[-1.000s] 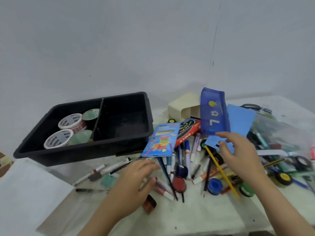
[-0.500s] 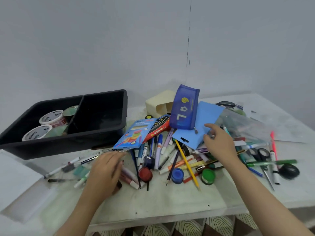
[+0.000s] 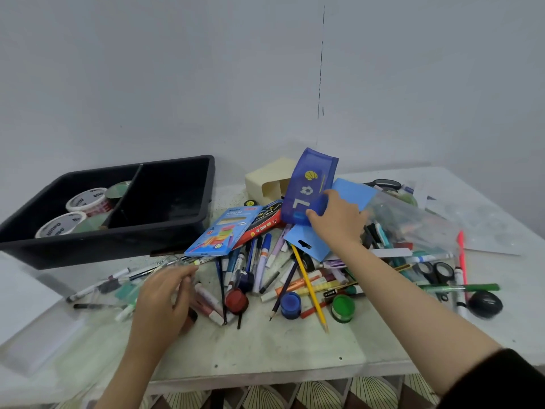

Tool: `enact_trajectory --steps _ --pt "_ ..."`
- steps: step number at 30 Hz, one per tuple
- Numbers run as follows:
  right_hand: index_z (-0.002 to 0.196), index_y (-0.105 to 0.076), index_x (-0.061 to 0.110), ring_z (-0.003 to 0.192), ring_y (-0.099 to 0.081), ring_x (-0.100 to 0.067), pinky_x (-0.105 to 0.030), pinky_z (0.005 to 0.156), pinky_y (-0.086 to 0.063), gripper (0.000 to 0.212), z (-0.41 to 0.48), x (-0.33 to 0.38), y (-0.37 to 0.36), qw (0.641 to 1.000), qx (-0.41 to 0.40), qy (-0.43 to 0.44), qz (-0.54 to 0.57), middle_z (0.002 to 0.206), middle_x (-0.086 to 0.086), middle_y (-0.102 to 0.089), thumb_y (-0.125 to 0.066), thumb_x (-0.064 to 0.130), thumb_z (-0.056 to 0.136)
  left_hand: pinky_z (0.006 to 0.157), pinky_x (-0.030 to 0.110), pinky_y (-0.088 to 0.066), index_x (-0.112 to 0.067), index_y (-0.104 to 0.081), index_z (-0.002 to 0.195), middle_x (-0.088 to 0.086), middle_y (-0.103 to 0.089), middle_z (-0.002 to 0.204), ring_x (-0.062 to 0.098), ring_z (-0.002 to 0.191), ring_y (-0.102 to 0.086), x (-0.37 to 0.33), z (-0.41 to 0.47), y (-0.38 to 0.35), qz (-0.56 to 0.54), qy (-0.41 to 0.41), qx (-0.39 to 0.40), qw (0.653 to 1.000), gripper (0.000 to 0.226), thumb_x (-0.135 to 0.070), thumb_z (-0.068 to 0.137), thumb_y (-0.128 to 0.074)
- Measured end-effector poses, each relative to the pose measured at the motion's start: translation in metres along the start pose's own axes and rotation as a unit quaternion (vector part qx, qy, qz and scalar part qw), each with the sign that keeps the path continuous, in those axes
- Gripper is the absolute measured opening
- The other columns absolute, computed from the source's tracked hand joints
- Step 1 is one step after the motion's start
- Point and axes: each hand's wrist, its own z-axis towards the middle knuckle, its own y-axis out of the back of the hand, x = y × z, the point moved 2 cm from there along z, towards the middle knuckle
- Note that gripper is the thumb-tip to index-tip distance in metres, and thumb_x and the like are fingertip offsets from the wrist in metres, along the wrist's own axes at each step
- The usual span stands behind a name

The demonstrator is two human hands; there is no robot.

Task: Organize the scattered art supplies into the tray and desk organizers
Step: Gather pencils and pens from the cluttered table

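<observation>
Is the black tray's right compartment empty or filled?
Empty, as far as visible: the tray has a right compartment showing only bare dark floor; the tape rolls sit in the left one.

Pale grey wall (image 3: 147, 84) behind my table (image 3: 280, 349), thin dark vertical line (image 3: 321, 69) running down it. White flat block (image 3: 35, 349) on the table's near-left corner. Fan-patterned floor (image 3: 265, 394) below the front edge.

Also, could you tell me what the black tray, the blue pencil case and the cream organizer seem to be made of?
Black tray: seemingly hard moulded plastic, slightly glossy, with soft reflections on its floor.
Blue pencil case: probably thin translucent plastic or mesh; fingers of the right hand show through it.
Cream organizer: likely matte plastic, smooth with rounded corners.
</observation>
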Motion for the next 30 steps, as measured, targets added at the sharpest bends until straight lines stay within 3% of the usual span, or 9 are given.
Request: enact_trajectory --steps 4,7,9,11,14,19,24,28,30 --pt "0.121 -0.05 0.032 0.093 -0.057 -0.025 -0.037 0.088 -0.031 0.038 0.009 -0.002 0.0 0.996 0.039 -0.052 0.067 0.091 0.0 -0.066 -0.059 0.026 0.085 0.082 0.031 -0.045 -0.01 -0.069 0.103 -0.001 -0.068 0.096 0.013 0.09 -0.059 0.007 0.001 0.003 -0.008 0.007 0.001 1.0 0.036 -0.028 0.089 -0.042" --pt "0.117 -0.055 0.033 0.08 -0.055 -0.019 -0.039 0.093 -0.036 0.043 0.009 0.0 0.003 0.988 0.024 -0.054 0.144 0.082 0.008 -0.057 -0.055 0.009 0.081 0.081 0.025 -0.043 -0.013 -0.068 0.103 -0.007 -0.065 0.096 0.006 0.09 -0.057 0.014 0.002 0.005 -0.018 0.02 -0.004 1.0 0.026 -0.022 0.088 -0.048" --pt "0.113 -0.058 0.032 0.076 -0.052 -0.018 -0.045 0.093 -0.042 0.044 0.005 0.003 0.007 0.982 -0.001 -0.028 0.184 0.081 0.011 -0.053 -0.051 0.004 0.081 0.081 0.018 -0.04 -0.013 -0.068 0.103 -0.008 -0.064 0.096 -0.001 0.09 -0.053 0.017 0.004 0.003 -0.022 0.031 -0.016 0.999 0.021 -0.004 0.086 -0.058" --pt "0.108 -0.06 0.033 0.076 -0.052 -0.019 -0.048 0.088 -0.045 0.045 -0.002 0.004 0.01 0.975 -0.025 -0.005 0.222 0.089 0.004 -0.055 -0.047 0.0 0.081 0.08 0.011 -0.04 -0.012 -0.068 0.102 -0.01 -0.063 0.094 -0.005 0.09 -0.052 0.018 0.009 0.001 -0.03 0.045 -0.019 0.998 0.031 0.011 0.082 -0.062" --pt "0.099 -0.064 0.035 0.078 -0.053 -0.022 -0.047 0.082 -0.047 0.048 -0.014 0.002 0.016 0.963 -0.084 0.018 0.254 0.097 -0.002 -0.05 -0.042 -0.005 0.084 0.08 0.0 -0.036 -0.017 -0.067 0.103 -0.011 -0.064 0.094 -0.007 0.092 -0.053 0.014 0.022 0.002 -0.063 0.056 -0.02 0.996 0.033 0.008 0.084 -0.059" --pt "0.086 -0.071 0.025 0.084 -0.047 -0.015 -0.049 0.082 -0.041 0.048 -0.033 0.0 0.033 0.949 -0.138 0.111 0.259 0.09 0.001 -0.05 -0.045 -0.015 0.081 0.074 0.002 -0.041 -0.016 -0.066 0.106 -0.013 -0.061 0.099 -0.008 0.098 -0.054 -0.005 0.055 0.004 -0.128 0.02 -0.037 0.991 0.018 -0.012 0.093 -0.053" --pt "0.08 -0.075 0.01 0.079 -0.048 -0.025 -0.043 0.07 -0.037 0.039 -0.044 -0.003 0.051 0.945 -0.136 0.236 0.184 0.08 -0.008 -0.05 -0.048 -0.018 0.074 0.093 0.018 -0.039 -0.014 -0.062 0.113 -0.006 -0.058 0.114 0.01 0.107 -0.052 -0.035 0.091 0.001 -0.154 -0.047 -0.007 0.987 0.028 -0.011 0.087 -0.051" --pt "0.069 -0.074 0.01 0.073 -0.048 -0.027 -0.036 0.068 -0.032 0.039 -0.051 -0.009 0.059 0.937 -0.141 0.288 0.137 0.075 -0.008 -0.052 -0.052 -0.023 0.066 0.105 0.014 -0.025 -0.027 -0.053 0.125 -0.005 -0.045 0.136 0.006 0.126 -0.038 -0.062 0.111 -0.007 -0.179 -0.11 0.058 0.976 0.037 -0.013 0.09 -0.049" --pt "0.066 -0.073 0.01 0.072 -0.048 -0.028 -0.035 0.066 -0.033 0.04 -0.057 -0.011 0.06 0.936 -0.142 0.3 0.121 0.074 -0.008 -0.052 -0.054 -0.026 0.064 0.109 0.023 -0.023 -0.031 -0.053 0.126 -0.002 -0.038 0.145 0.01 0.133 -0.033 -0.071 0.117 -0.014 -0.168 -0.134 0.106 0.971 0.037 -0.019 0.092 -0.047"
